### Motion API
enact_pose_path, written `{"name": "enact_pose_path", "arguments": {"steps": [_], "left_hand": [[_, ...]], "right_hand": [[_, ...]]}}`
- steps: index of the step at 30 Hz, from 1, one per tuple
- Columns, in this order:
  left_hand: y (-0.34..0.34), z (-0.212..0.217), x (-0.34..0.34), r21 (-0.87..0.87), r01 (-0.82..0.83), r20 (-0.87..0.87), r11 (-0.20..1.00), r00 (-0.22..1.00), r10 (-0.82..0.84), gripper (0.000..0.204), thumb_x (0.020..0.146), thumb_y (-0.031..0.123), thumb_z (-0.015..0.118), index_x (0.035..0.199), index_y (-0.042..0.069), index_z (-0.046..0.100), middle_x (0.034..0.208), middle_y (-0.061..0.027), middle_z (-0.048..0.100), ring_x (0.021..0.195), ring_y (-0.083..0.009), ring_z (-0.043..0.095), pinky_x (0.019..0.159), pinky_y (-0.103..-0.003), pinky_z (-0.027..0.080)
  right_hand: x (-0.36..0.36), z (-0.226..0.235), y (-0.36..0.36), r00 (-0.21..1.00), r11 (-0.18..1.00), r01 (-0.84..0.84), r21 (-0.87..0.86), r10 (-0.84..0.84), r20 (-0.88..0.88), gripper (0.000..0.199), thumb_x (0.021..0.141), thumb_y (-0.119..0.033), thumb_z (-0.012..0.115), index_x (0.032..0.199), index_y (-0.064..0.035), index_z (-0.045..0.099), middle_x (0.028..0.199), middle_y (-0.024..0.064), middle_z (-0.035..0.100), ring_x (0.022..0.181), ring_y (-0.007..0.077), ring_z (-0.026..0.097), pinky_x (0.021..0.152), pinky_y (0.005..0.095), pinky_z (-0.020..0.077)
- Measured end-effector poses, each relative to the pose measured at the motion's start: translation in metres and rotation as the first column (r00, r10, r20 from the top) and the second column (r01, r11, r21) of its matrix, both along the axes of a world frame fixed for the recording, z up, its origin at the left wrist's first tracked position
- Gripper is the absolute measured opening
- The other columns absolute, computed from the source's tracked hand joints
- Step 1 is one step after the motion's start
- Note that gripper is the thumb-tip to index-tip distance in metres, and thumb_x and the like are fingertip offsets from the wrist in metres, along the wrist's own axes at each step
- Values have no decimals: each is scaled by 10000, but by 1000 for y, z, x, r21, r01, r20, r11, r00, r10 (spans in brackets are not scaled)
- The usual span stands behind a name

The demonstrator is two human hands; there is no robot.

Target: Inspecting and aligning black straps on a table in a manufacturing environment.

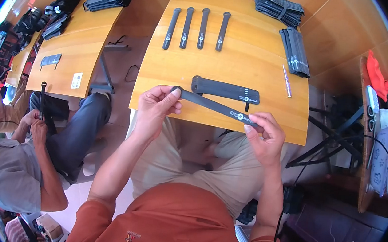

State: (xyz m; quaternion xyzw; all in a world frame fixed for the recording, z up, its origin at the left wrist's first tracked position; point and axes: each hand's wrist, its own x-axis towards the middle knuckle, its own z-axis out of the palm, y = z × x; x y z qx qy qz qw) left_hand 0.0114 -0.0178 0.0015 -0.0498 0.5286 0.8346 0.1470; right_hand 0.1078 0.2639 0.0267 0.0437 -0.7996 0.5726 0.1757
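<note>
One dark strap (210,105) is held slanting between the left hand (154,109) and the right hand (268,140), over the near edge of the wooden worktop (171,66), the left fingers (171,100) pinching its rounded upper end and the right ones pinching its lower end, beside the pale print. Just beyond it lies a dark bunch of straps (225,89), and farther back four separate straps (203,30) make a row, left of a slender pen-like tool (287,81).
</note>
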Motion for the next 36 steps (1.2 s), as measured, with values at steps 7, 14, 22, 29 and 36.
{"name": "enact_pose_path", "arguments": {"steps": [7,14,22,29,36], "left_hand": [[8,-9,-12,-292,85,-52,953,993,-104,143,991,123,727,1050,-7,724,840,-35,718,722,-86,673,700,-236,579],[16,-17,-34,-448,199,-26,872,972,-235,183,1007,127,706,1026,-53,730,805,-27,702,696,-51,622,665,-207,527],[22,-14,-43,-542,277,91,794,958,-272,209,1015,154,696,1081,-39,741,859,-34,720,743,-64,654,688,-215,556],[27,-9,-47,-636,277,107,720,956,-274,188,1009,128,695,1043,-48,749,800,-27,711,678,-54,635,647,-211,544],[30,-6,-49,-650,272,123,709,959,-255,164,994,106,710,1017,-51,752,779,-25,707,652,-53,626,623,-208,535]], "right_hand": [[-17,-34,21,977,984,133,-118,-111,183,148,954,-13,706,1080,62,720,942,70,691,800,116,672,707,244,538],[-34,-43,37,960,986,167,19,-167,226,139,949,-40,729,1056,49,732,827,52,688,682,95,638,637,244,504],[-47,-46,45,942,983,166,80,-182,281,124,958,-32,714,1052,44,737,828,54,700,672,80,608,627,238,488],[-50,-52,48,920,974,194,112,-221,325,148,947,-49,733,1061,45,737,834,61,719,698,79,618,655,243,505],[-52,-54,48,906,971,225,87,-241,348,155,946,-47,733,1067,50,735,791,36,703,675,66,608,612,240,502]]}}
